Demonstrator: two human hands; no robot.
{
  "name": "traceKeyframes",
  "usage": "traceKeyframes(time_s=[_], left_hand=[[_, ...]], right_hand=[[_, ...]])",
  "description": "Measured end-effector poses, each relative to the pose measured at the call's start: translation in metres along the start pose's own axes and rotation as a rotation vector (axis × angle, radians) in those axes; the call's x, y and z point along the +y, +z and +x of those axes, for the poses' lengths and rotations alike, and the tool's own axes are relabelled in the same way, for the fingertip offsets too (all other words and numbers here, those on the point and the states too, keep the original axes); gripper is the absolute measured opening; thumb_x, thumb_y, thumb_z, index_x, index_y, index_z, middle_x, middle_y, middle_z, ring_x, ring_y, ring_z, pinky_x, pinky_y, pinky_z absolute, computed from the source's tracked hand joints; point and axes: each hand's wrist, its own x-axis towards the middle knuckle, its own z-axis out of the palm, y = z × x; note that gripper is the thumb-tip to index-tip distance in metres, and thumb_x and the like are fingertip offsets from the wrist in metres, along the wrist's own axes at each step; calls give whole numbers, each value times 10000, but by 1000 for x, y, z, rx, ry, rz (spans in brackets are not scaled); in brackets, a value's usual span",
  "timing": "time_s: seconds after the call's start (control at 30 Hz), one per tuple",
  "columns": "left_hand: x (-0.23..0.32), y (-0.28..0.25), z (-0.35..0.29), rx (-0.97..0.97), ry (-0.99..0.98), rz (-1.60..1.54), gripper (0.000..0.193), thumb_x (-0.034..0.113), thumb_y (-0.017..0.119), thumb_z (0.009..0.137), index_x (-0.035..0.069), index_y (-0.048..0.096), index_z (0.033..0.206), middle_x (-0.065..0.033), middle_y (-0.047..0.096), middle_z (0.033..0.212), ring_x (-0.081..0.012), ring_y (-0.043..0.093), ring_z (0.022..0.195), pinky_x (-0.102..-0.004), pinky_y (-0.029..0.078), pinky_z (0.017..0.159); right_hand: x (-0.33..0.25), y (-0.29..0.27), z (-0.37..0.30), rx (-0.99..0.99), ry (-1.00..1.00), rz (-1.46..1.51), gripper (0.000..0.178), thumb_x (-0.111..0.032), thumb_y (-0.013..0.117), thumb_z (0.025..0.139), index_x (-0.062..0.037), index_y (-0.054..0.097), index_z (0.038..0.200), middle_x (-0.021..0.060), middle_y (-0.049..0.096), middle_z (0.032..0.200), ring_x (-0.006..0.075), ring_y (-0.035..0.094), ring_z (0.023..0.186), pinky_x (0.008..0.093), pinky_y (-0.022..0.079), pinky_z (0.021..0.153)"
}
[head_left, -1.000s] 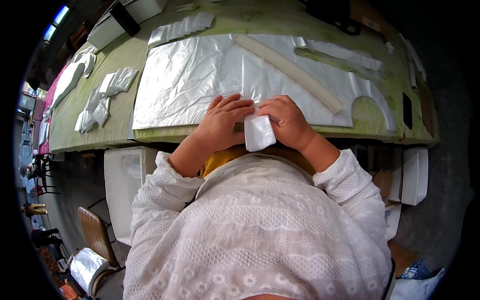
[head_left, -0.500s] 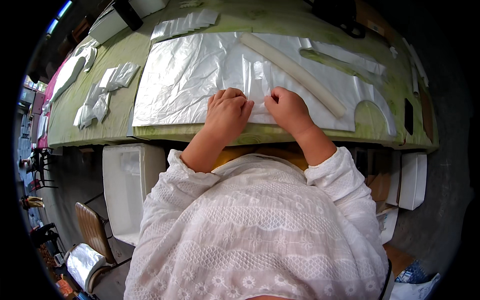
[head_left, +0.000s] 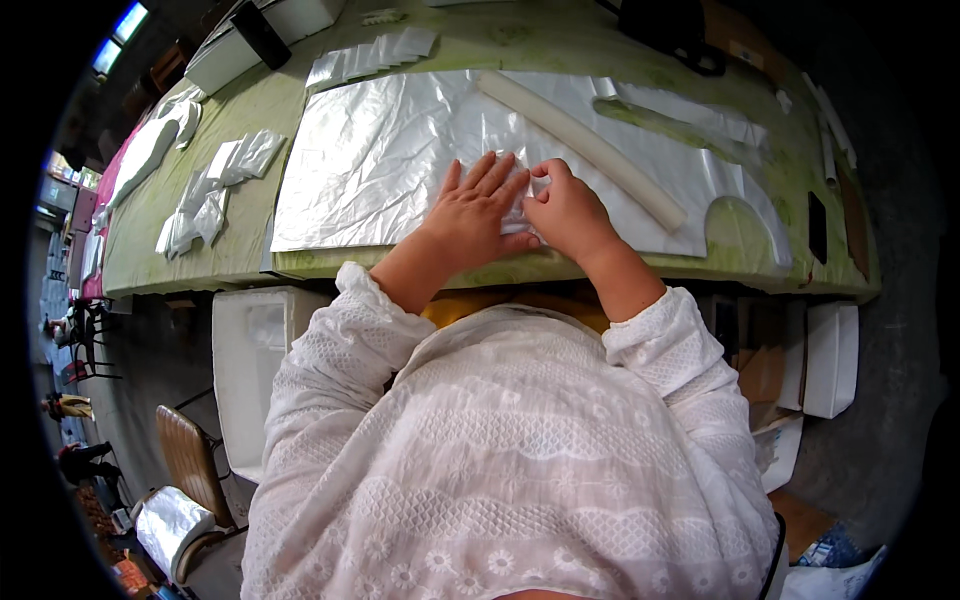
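A large whitish plastic bag (head_left: 370,150) with cut-out, strap-like ends lies flat along the near edge of the table. On top of it is a small clear plastic piece (head_left: 500,132), mostly covered by my hands. My left hand (head_left: 472,215) presses down on it, palm flat and fingers spread. Beside it, my right hand (head_left: 572,212) is closed in a pinch at the right edge of the clear piece. A cream-coloured tube (head_left: 590,150) rests diagonally across the large bag, beyond my right hand.
Folded clear plastic pieces lie in a row (head_left: 370,57) at the back and in a pile (head_left: 215,190) at the left. A dark phone-like object (head_left: 817,228) sits at the right. Below the table edge stand a white foam box (head_left: 228,390) and a brown chair (head_left: 190,460).
My left hand has gone from curled fingers to lying flat, and moved right toward the right hand. The right hand has shifted slightly and still pinches.
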Motion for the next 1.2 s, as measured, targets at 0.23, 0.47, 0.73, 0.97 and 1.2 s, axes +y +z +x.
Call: traceKeyframes(time_s=[0.23,0.47,0.73,0.97,1.2], left_hand=[[22,-11,-44,-42,74,-167,852,294,851,751,180,476,1507,-80,402,1614,-296,321,1519,-619,193,1223],[22,-14,-40,-26,121,-174,685,160,764,801,163,540,1448,-61,459,1574,-296,371,1489,-600,215,1222],[19,5,-26,334,-107,-361,134,179,671,915,59,727,898,-96,707,1057,-309,625,1092,-480,452,997],[22,0,-4,192,-303,-121,197,244,634,939,69,724,926,-71,684,1060,-322,626,1062,-476,460,929],[19,13,-1,381,2,-179,402,259,649,925,155,597,1310,-93,561,1433,-344,494,1355,-493,370,1115]], right_hand=[[18,-13,-87,-177,-56,537,334,-16,699,838,-24,569,1146,90,705,867,268,664,808,397,535,786],[51,-19,-49,153,-751,-106,343,2,683,776,-93,660,1105,53,693,1101,293,604,1109,419,453,1003],[55,-11,-31,220,-643,-74,80,-163,701,841,-95,699,882,42,698,914,295,626,925,443,469,859],[44,6,-15,297,-397,-378,262,-300,632,922,-93,715,785,88,688,869,329,629,888,479,474,813],[40,9,-13,267,-343,-463,224,-294,621,924,-87,708,924,99,698,930,339,642,908,504,480,803]])
